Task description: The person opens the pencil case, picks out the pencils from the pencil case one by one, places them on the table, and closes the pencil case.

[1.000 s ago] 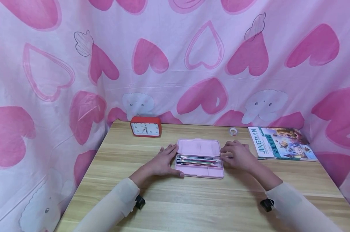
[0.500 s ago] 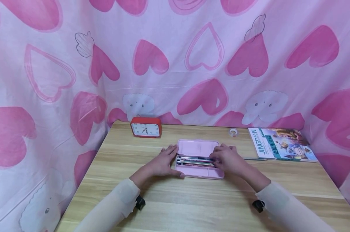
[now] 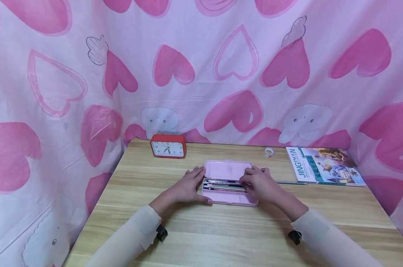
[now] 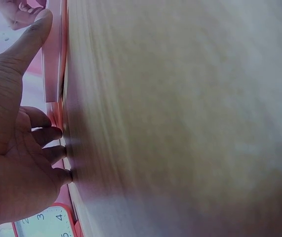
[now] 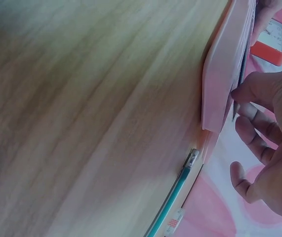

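A pink pencil case [image 3: 228, 170] lies with its lid folded back, and several pencils [image 3: 223, 185] lie side by side in its long compartment. My left hand [image 3: 184, 188] rests at the case's left end with straight fingers, its thumb along the front corner. In the left wrist view, the left thumb lies against the case wall [image 4: 53, 64]. My right hand [image 3: 262, 185] is over the right ends of the pencils. Its thumb and index finger pinch a dark pencil [image 5: 235, 111] at the case's edge, seen in the right wrist view; its other fingers curl loosely.
A teal pencil [image 3: 291, 182] lies on the wooden table [image 3: 221, 233] between the case and a magazine [image 3: 324, 165]. Behind them sits a tape roll [image 3: 268, 151]. A red alarm clock [image 3: 168, 146] stands at the back left, before a pink heart-patterned curtain [image 3: 188, 111].
My right hand has moved left from the case's right edge onto the pencil ends, uncovering the teal pencil on the table. The left hand has stayed in place.
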### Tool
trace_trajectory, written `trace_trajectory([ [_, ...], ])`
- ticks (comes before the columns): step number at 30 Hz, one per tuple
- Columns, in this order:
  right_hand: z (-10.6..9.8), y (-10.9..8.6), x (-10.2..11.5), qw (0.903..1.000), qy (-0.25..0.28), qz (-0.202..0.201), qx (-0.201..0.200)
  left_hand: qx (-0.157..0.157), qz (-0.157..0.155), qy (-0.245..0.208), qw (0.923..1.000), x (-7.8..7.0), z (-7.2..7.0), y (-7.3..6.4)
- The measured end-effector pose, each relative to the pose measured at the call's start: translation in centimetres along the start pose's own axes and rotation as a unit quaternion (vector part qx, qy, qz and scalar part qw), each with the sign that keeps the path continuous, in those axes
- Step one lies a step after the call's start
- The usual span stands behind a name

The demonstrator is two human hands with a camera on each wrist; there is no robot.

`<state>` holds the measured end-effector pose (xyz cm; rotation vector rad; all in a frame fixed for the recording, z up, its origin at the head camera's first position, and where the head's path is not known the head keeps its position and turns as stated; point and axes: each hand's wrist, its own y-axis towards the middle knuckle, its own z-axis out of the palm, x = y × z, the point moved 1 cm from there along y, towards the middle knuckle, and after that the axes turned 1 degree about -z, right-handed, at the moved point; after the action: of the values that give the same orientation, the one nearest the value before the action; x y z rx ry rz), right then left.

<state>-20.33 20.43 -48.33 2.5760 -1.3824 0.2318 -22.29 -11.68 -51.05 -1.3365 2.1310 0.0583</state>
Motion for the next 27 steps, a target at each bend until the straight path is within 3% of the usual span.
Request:
trace_trajectory([
  [13,1.1,1.1,0.5,0.9998,0.007,-0.008,-0.018,-0.004,-0.001,0.000,1.0000,0.1,0.0,0.0],
  [27,1.9,3.3,2.7,0.9995,0.025,-0.018,-0.005,0.000,0.000,0.009,1.0000,0.0,0.0,-0.1],
])
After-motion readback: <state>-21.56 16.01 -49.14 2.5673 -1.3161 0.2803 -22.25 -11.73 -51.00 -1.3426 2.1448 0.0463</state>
